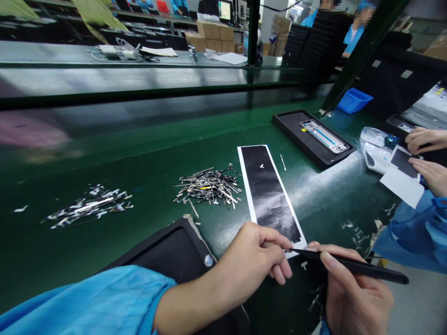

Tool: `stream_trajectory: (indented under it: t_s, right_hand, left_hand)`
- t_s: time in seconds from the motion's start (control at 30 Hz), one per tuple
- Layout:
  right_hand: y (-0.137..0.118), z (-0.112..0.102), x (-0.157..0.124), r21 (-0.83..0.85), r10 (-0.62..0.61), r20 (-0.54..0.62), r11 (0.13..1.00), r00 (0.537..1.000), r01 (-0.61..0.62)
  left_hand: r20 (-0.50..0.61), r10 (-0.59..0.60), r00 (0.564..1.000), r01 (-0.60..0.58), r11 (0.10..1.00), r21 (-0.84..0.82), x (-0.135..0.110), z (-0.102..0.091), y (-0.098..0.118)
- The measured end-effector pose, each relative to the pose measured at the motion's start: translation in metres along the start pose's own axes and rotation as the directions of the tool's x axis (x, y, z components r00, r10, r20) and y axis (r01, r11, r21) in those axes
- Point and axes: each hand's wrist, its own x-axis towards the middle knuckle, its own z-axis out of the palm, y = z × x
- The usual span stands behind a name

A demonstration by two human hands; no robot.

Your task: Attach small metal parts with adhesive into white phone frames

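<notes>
Black tweezers [352,265] lie in the grip of my right hand [359,288], their tips pointing left. My left hand [258,256] pinches something at those tips, too small to make out. Just beyond both hands lies a white-edged sheet [270,190] covered with rows of thin black strips; a small white scrap sits on it. Left of the sheet is a loose pile of thin flex-cable-like strips [209,186]. A second, smaller pile of strips [92,207] lies farther left. Under my left forearm is a black tray [157,251], partly covered.
A black foam tray [293,139] holding a phone frame [326,136] lies at the back right. Behind it sits a blue bin [354,100]. At the right, a co-worker's hands [433,158] handle a dark-and-white sheet. A green post [366,51] rises from the bench.
</notes>
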Motion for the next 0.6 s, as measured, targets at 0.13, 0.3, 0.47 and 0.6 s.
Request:
stream_trajectory:
  t_s: [0.13,0.3,0.47,0.6]
  right_hand:
    - [0.0,0.001,0.001,-0.008,-0.023,0.002,1.0,1.0,0.023]
    - [0.002,0.004,0.0,-0.018,-0.084,-0.044,0.996,0.995,0.083]
    - [-0.001,0.01,-0.002,-0.077,-0.221,-0.08,0.973,0.972,0.215]
    - [-0.005,0.013,-0.005,-0.103,-0.274,-0.097,0.959,0.957,0.264]
  left_hand:
    - [-0.006,-0.01,1.0,0.01,1.0,0.007,0.0,0.0,0.0]
    - [0.005,0.011,1.0,-0.011,0.999,-0.034,0.001,-0.001,-0.001]
    - [0.016,0.019,1.0,-0.017,0.997,-0.08,0.001,-0.002,-0.001]
    - [0.008,0.035,0.999,-0.035,0.997,-0.073,0.0,-0.001,-0.001]
